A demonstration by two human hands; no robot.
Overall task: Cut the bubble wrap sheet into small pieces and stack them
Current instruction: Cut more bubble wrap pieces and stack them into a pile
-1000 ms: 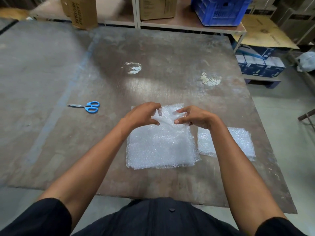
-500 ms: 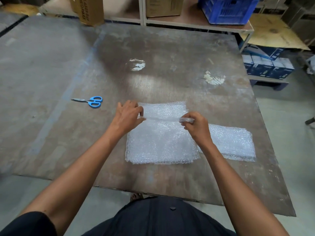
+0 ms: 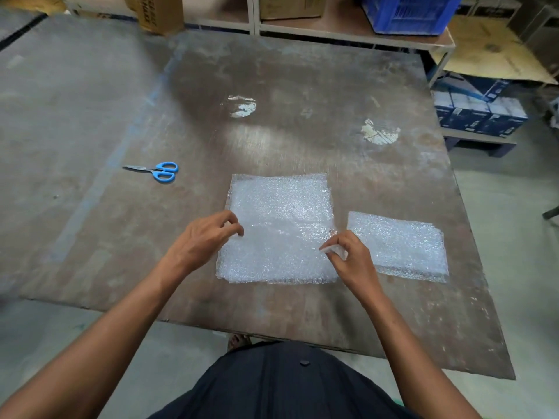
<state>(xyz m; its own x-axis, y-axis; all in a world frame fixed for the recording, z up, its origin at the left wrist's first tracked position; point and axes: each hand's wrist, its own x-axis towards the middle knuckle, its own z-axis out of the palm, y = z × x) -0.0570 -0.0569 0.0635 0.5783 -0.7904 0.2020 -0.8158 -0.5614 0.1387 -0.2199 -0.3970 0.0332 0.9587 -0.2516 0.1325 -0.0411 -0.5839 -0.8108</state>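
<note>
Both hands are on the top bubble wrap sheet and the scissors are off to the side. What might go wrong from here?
1. The left hand and right hand pinch only the top sheet of the large stack; pulling it may drag the sheets beneath askew.
2. The scissors lie well to the left, so reaching them means letting go with one hand.
3. The small stack sits close by and could get nudged.

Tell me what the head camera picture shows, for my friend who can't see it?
A person's left hand and right hand pinch the side edges of a clear bubble wrap sheet over a square stack of clear bubble wrap on a worn brown wooden table. A smaller bubble wrap pile lies to its right, and blue-handled scissors lie untouched to the left.
</note>
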